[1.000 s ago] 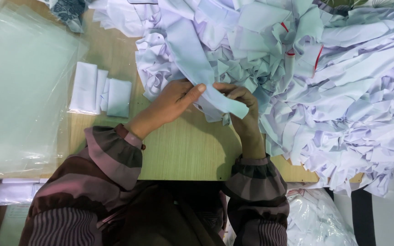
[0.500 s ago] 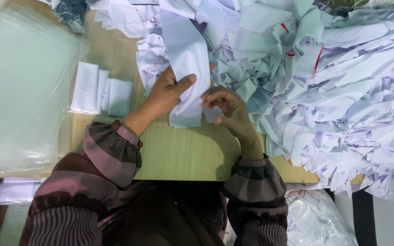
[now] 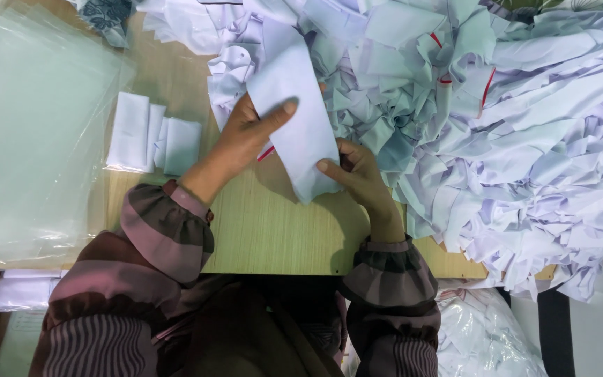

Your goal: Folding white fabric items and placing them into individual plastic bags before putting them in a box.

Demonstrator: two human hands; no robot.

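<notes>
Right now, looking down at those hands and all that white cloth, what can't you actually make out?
- Head view: the white cloth strip under the left hand and right hand; its upper end is lost in the cloth pile.
- The table beneath that pile is covered.
- The folded white pieces: their count is unclear where they overlap.
- The clear plastic sheets are cut off by the left edge.

We see a light wooden counter [image 3: 273, 237] under soft, even light. Clear plastic sheets [image 3: 29, 132] lie at its left. A black and white striped floor [image 3: 594, 321] shows at right.
</notes>
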